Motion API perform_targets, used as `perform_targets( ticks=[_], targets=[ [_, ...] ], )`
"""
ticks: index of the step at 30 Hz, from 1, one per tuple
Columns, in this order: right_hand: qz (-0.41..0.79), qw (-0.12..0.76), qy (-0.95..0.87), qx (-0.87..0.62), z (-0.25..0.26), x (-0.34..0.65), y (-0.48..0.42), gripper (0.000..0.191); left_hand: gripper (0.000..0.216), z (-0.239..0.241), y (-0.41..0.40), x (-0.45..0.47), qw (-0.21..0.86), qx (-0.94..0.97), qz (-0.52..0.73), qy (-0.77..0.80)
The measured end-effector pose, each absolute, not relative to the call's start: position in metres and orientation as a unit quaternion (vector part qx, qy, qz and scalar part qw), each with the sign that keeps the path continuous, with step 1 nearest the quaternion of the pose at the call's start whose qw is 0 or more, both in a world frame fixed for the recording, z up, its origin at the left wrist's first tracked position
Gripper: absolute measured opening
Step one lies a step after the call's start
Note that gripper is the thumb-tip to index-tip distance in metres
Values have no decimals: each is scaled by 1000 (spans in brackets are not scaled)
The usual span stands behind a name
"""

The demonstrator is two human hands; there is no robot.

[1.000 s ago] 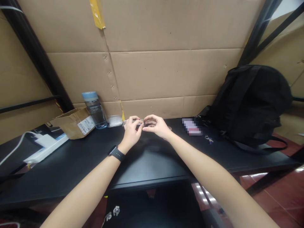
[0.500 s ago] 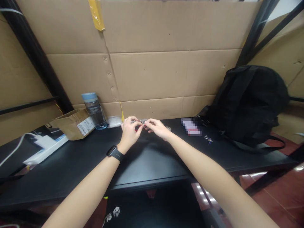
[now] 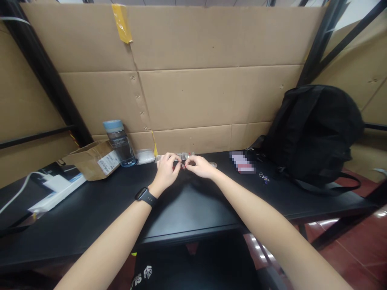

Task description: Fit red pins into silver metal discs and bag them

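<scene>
Over the far middle of the black table (image 3: 193, 213), my two hands are close together with fingertips almost meeting. My left hand (image 3: 167, 168), with a dark watch (image 3: 145, 196) on its wrist, is closed in a pinch. Thumb and fingers of my right hand (image 3: 200, 166) are pinched as well. A small red and silvery piece (image 3: 183, 166) shows between the fingertips; it is too small to name. More red shows under my left fingers. Just behind the hands lie clear plastic packets (image 3: 184, 156), and a small clear round dish (image 3: 213, 164) sits beside my right hand.
A blue-lidded bottle (image 3: 121, 145), a cardboard box (image 3: 93, 161), a white packet (image 3: 145, 156) and a white power strip (image 3: 59, 193) stand left. To the right are a blurred-out phone-like item (image 3: 242, 162), a small trinket (image 3: 264, 177) and a black backpack (image 3: 317, 133). Cardboard (image 3: 193, 92) walls the back.
My fingertips have drawn slightly apart, and the small red piece shows more between them. The view has tilted up a little; the other things on the table stay put.
</scene>
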State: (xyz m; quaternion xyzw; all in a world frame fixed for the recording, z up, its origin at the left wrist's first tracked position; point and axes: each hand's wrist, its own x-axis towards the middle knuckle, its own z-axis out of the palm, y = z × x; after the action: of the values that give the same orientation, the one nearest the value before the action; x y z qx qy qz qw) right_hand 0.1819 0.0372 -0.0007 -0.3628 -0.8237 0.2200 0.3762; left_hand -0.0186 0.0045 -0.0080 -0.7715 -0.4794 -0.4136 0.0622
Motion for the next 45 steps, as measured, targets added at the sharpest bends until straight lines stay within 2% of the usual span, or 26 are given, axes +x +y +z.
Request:
perform_targets(
  ticks=[5,11,22,28,43,45],
  targets=[
    [167,370,-837,-366,-2,184,40,8,26,-13,6,-18,43,-801,-357,-478],
    [149,345,-845,-380,2,188,40,10,21,-17,5,-20,42,-823,-293,-484],
    [167,254,-864,-402,1,196,39,9,40,-4,18,-42,-21,-813,-367,-452],
    [161,253,-862,-409,6,199,38,8,45,6,12,-44,-4,-788,-387,-478],
    [114,273,-851,-434,11,214,45,5,35,7,14,-55,6,-723,-411,-555],
    [110,277,-847,-440,13,217,46,12,38,5,18,-57,-2,-725,-412,-552]
  ],
)
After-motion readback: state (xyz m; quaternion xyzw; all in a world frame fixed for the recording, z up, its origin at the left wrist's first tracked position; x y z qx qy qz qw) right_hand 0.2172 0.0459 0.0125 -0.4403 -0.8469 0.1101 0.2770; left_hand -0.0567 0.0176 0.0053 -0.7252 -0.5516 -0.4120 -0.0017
